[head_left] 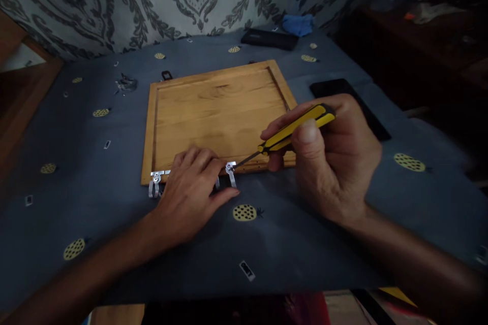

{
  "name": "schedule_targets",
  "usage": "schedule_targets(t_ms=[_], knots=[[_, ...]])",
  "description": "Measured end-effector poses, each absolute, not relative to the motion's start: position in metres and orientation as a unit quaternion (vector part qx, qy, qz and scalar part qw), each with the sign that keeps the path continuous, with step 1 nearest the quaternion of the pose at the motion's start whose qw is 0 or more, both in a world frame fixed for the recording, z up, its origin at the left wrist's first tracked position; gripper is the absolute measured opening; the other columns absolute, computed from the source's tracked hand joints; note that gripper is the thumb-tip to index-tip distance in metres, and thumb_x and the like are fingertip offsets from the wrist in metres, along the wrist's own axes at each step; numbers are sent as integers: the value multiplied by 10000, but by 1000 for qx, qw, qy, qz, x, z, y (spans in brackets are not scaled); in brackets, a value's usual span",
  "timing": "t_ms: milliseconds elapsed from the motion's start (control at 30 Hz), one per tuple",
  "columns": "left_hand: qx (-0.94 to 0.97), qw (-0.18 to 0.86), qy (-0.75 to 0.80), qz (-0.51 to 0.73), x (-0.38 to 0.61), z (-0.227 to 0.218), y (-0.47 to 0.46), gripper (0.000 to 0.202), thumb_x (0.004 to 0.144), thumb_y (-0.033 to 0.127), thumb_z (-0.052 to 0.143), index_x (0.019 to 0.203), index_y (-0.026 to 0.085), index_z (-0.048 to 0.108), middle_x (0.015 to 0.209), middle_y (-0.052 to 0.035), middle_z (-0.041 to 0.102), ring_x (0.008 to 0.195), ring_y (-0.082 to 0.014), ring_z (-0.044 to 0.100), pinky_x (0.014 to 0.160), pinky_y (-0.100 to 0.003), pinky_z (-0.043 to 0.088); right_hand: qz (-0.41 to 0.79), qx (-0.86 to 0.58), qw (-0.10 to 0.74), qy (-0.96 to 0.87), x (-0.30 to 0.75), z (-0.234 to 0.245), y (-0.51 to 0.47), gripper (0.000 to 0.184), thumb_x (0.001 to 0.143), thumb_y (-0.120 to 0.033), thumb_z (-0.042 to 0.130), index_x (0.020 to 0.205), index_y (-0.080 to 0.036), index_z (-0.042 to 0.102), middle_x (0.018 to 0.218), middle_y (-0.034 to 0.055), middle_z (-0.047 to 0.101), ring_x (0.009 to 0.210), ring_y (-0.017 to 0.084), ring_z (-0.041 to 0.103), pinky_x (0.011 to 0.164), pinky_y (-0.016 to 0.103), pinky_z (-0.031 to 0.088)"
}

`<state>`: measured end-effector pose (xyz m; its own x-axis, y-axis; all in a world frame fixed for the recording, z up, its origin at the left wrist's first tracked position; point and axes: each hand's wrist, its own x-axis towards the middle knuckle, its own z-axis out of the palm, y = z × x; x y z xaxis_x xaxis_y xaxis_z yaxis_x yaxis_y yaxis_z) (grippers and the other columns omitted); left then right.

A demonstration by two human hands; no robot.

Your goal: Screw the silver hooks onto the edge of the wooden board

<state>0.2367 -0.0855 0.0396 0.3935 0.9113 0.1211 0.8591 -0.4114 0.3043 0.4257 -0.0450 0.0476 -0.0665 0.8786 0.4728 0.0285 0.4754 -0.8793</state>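
Head view: right hand grips screwdriver, tip at metal hook on near edge of wooden board; left hand lies over that edge, can't tell if gripping. Board looks stiff, lightish; best held by frame.

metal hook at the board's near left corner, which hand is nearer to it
Left. The left hand is at the board's near edge, just right of the hook; the right hand is farther right, gripping the screwdriver.
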Motion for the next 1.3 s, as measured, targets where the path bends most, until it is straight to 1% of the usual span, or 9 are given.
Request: schedule_targets(t_ms=[267, 467, 567, 667, 833, 933, 1067, 1167, 1300], knots=[[829, 93, 535, 135, 237, 40, -86, 331, 864, 413, 721, 1087, 177, 656, 1062, -69, 649, 1013, -279, 561, 882, -452, 456, 374, -336, 554, -664, 428, 49, -48, 98, 975, -370, 567, 975, -277, 598, 880, -15, 679, 556, 112, 626, 449, 265, 498], [830, 84, 538, 123, 237, 39, -86, 322, 879, 443, 693, 1057, 176, 669, 1076, -87, 648, 1017, -294, 561, 887, -480, 469, 362, -337, 447, -745, 429, 71, -46, 225, 988, -384, 538, 1165, -271, 621, 971, 10, 704, 632, 115, 661, 578, 268, 565], [832, 88, 533, 123, 236, 38, -86, 317, 885, 431, 686, 1067, 172, 667, 1125, -100, 644, 1054, -309, 562, 916, -502, 464, 340, -320, 403, -787, 425, 79, -39, 284, 990, -387, 536, 1228, -249, 604, 985, 12, 710, 641, 103, 665, 580, 241, 553], [833, 89, 530, 131, 236, 38, -86, 313, 872, 412, 705, 1070, 172, 666, 1134, -102, 646, 1075, -316, 563, 946, -515, 456, 340, -308, 387, -800, 418, 81, -30, 280, 990, -435, 524, 1182, -246, 600, 944, 6, 694, 640, 106, 646, 561, 231, 529], [831, 101, 532, 129, 235, 38, -85, 315, 878, 409, 696, 1093, 182, 661, 1121, -98, 647, 1099, -321, 551, 957, -526, 461, 335, -298, 387, -805, 409, 81, -26, 330, 965, -551, 506, 924, -230, 574, 813, -13, 582, 619, 103, 574, 560, 234, 504], [831, 104, 531, 133, 236, 39, -85, 310, 874, 402, 700, 1091, 182, 666, 1101, -98, 647, 1104, -327, 549, 957, -529, 462, 358, -314, 385, -790, 408, 82, -27, 343, 938, -584, 527, 870, -248, 543, 783, -17, 544, 615, 115, 560, 532, 241, 508], [830, 104, 532, 132, 236, 39, -85, 298, 874, 398, 703, 1077, 183, 666, 1083, -92, 647, 1074, -316, 556, 959, -529, 461, 381, -327, 385, -774, 409, 83, -28, 328, 910, -568, 588, 838, -253, 531, 764, -20, 545, 610, 123, 565, 523, 252, 520], [832, 98, 529, 134, 236, 39, -85, 308, 868, 409, 708, 1059, 172, 663, 1086, -98, 642, 1062, -316, 560, 945, -521, 463, 399, -312, 394, -767, 411, 83, -28, 290, 915, -512, 614, 844, -243, 534, 773, -28, 532, 583, 109, 573, 497, 246, 512], [835, 79, 526, 139, 236, 39, -84, 317, 861, 431, 712, 1036, 171, 665, 1076, -100, 644, 1014, -312, 565, 888, -499, 474, 429, -305, 408, -746, 415, 83, -30, 232, 957, -477, 565, 1007, -251, 585, 802, -36, 581, 549, 90, 608, 493, 227, 526]])
